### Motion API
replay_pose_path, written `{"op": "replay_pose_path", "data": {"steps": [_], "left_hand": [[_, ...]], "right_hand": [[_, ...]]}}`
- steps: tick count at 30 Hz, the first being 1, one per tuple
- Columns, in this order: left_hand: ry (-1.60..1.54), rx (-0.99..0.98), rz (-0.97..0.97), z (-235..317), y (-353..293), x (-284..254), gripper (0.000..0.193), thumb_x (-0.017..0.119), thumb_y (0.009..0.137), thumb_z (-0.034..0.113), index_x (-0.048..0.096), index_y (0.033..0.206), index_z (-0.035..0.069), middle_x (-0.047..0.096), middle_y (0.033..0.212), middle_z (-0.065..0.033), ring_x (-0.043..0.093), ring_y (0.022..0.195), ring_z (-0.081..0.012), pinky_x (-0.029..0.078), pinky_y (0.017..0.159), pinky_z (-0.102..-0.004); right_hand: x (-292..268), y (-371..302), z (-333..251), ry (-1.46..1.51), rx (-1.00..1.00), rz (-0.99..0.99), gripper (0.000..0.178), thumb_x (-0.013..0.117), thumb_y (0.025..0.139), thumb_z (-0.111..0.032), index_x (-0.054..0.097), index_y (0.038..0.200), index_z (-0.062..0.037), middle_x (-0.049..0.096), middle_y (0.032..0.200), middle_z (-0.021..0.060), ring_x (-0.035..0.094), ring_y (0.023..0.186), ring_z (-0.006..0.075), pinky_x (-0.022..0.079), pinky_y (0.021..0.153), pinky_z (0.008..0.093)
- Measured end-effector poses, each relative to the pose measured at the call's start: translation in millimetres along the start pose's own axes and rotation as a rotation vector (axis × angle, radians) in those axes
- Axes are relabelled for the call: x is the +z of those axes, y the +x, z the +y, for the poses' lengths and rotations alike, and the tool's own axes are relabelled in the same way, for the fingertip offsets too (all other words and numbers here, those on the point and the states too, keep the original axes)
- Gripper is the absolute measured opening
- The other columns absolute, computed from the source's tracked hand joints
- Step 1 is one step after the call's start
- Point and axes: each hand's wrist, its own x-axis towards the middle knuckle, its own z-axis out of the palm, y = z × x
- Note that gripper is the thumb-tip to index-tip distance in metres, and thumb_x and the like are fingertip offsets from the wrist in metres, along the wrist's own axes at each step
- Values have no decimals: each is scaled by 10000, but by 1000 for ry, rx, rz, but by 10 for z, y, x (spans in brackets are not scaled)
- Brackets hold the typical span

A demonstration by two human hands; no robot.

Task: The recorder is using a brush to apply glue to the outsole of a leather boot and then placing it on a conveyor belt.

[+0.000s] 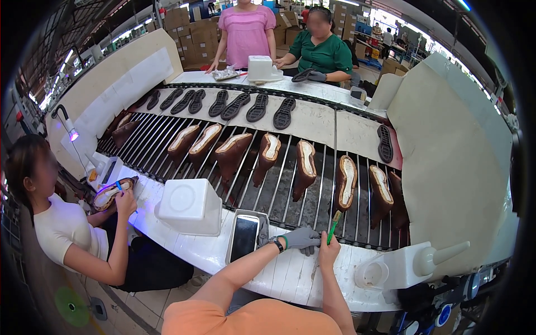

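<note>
My right hand (328, 251), bare, is closed around the green handle of a brush (333, 228). The brush points away from me, its bristles by the near end of a brown shoe upper (347, 181) with a pale sole side facing up. Whether the bristles touch it I cannot tell. My left hand (301, 238), in a grey glove, is beside the right hand at the conveyor's near edge. Its fingers reach to the right, apart, and nothing shows in them. Another upper (381, 184) lies just right; one more (306, 162) sits to the left.
Rods of the conveyor (287, 192) carry several uppers; black soles (285, 113) lie on a board behind. On my ledge are a white box (190, 206), a tray with a phone (245, 237), a cup (371, 274) and a white container (410, 265). Co-workers are at left and across.
</note>
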Motion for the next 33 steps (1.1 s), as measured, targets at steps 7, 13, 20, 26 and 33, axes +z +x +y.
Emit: {"op": "replay_pose_path", "data": {"steps": [7,13,20,26,33], "left_hand": [[31,35,5,43,-16,17,372,480,958,355,591,1022,6,675,774,-107,673,634,-169,540,577,-267],[2,18,16,13,73,19,357,478,961,345,600,1019,14,677,759,-103,671,624,-167,533,564,-266],[-21,6,6,-31,53,141,362,492,955,363,593,1040,26,675,751,-100,670,626,-164,535,567,-266],[0,28,21,22,57,66,371,487,948,366,583,1017,14,679,756,-106,663,607,-167,532,558,-274],[3,14,20,79,53,89,369,487,954,367,584,974,12,673,749,-100,661,612,-165,528,556,-269]], "right_hand": [[-29,9,-40,-22,4,8,362,604,918,-216,464,667,3,376,526,1,333,541,80,285,473,302],[-35,36,-16,-6,22,18,354,603,913,-217,469,675,8,380,520,18,332,536,88,295,472,317],[-101,-21,10,-26,-17,23,325,615,903,-201,489,685,5,386,522,25,338,535,83,303,470,314],[-77,26,34,-30,3,8,326,606,911,-190,486,679,5,408,526,15,354,535,79,304,471,304],[-96,36,42,1,-1,4,317,592,923,-184,488,691,6,403,529,21,350,538,84,305,475,309]]}}
